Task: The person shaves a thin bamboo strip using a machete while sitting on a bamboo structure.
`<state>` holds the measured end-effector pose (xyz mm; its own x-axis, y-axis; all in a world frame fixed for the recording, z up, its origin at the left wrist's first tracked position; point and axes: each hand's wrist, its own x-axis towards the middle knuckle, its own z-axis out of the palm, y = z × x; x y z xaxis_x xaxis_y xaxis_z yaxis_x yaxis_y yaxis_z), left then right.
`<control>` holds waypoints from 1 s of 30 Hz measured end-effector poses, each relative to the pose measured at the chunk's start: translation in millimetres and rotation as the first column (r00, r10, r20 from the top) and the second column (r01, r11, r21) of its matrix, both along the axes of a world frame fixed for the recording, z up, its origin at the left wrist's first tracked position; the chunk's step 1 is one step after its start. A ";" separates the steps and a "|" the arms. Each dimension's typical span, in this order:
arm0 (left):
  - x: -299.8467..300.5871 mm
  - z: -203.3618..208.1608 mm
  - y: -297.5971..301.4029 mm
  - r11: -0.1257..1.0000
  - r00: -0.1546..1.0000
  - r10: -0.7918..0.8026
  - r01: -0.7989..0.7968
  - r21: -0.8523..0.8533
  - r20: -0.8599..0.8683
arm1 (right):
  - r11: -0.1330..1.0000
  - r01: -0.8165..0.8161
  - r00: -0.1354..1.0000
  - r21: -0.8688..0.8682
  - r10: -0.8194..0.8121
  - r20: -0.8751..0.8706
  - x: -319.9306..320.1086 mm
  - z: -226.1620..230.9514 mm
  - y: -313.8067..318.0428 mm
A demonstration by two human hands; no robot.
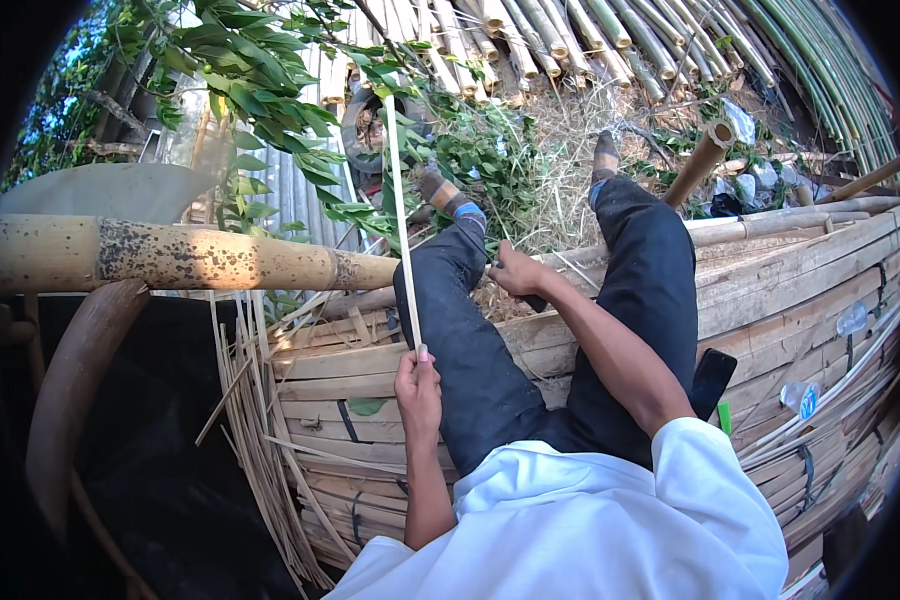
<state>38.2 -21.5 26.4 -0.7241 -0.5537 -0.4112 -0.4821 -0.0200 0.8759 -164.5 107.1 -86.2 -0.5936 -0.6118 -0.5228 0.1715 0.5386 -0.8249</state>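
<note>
My left hand (419,392) is closed round the lower end of a long, pale bamboo strip (402,215), with the thumb pressed along it. The strip stands up past my left knee and reaches toward the leaves. Between my knees, my right hand (518,272) is closed on a dark-handled tool (537,303). The handle's butt shows below the fist; a small dark part shows at the fingers, and its working end cannot be made out. The two hands are apart, and the right one does not touch the strip.
I sit on stacked split bamboo slats (370,362). A thick bamboo pole (220,252) runs across at left. Thin strips (255,420) hang beside it. A black phone (712,382), green object (724,418) and plastic bottle (799,399) lie at right. Cut bamboo poles (610,25) lie ahead, beyond leafy branches (260,80).
</note>
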 end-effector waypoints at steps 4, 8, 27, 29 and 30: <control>1.1 -1.8 2.7 1.000 1.000 0.004 -0.004 0.001 0.010 | 0.990 -0.140 0.984 0.009 0.140 -0.109 -1.0 0.3 -2.3; 1.8 3.0 2.1 1.000 0.999 0.016 -0.016 -0.008 0.028 | 0.999 -0.028 0.992 -0.017 0.026 -0.119 2.7 -3.3 -2.9; -4.5 4.9 10.7 0.999 1.000 0.024 -0.024 0.037 -0.012 | 0.985 -0.125 0.979 0.117 0.141 -0.146 -2.4 -6.1 -5.5; -11.2 9.1 11.1 0.998 1.000 0.017 -0.016 0.054 -0.014 | 0.975 -0.109 0.943 0.195 0.163 -0.289 -6.1 -49.5 -1.4; -9.8 8.7 8.3 0.999 0.999 0.024 -0.023 0.049 -0.021 | 0.972 -0.095 0.957 0.214 0.148 -0.249 -5.8 -44.6 -0.7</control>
<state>28.4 -13.2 35.1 -0.7198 -0.5508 -0.4224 -0.4620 -0.0739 0.8838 -170.3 106.4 -130.8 -0.6533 -0.5883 -0.4766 -0.1130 0.6982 -0.7070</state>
